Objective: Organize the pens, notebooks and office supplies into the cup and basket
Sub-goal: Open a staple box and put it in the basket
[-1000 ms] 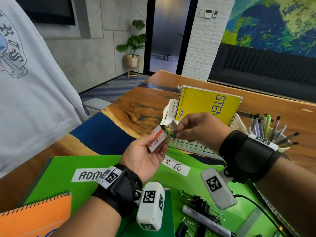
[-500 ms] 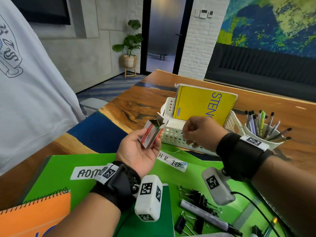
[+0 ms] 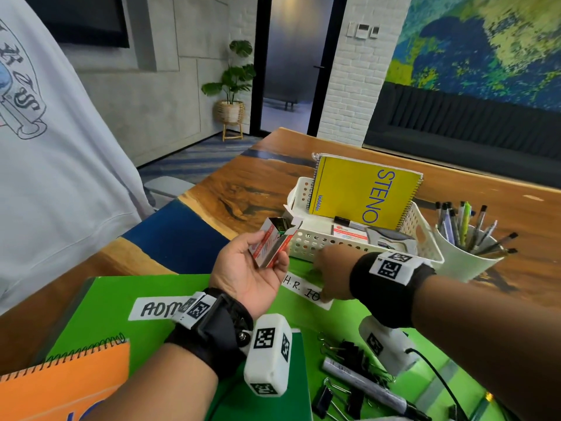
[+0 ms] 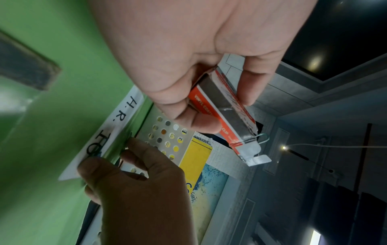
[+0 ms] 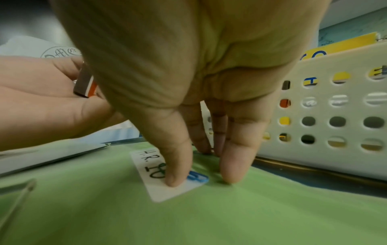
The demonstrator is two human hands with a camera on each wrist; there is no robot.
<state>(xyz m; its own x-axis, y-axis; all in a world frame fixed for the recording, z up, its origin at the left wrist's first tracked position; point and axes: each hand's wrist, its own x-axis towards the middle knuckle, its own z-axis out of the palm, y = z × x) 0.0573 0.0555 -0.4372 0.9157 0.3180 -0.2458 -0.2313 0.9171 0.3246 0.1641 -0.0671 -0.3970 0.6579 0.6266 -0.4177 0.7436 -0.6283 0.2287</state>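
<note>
My left hand (image 3: 273,253) holds a small red and white paper-clip box (image 3: 264,243) with its top flap open, just left of the white perforated basket (image 3: 306,241). In the left wrist view a clip (image 4: 261,139) pokes out of the box (image 4: 228,109). My right hand (image 5: 203,179) is down on the green folder (image 3: 121,287), its straight fingers touching it. The thumb (image 5: 173,175) presses the "H.R." label (image 5: 150,165). I cannot tell whether anything lies under the fingertips. The basket holds a yellow steno notebook (image 3: 361,192). A white cup (image 3: 464,259) holds several pens.
Black binder clips (image 3: 349,354) and a marker (image 3: 370,387) lie on the folder near my right forearm. An orange spiral notebook (image 3: 60,390) sits at the lower left. A person in a white shirt (image 3: 60,177) stands close on the left of the wooden table (image 3: 249,189).
My right hand has left the open top of the box and dropped to the green folder by the label. The left hand still holds the box and has barely moved.
</note>
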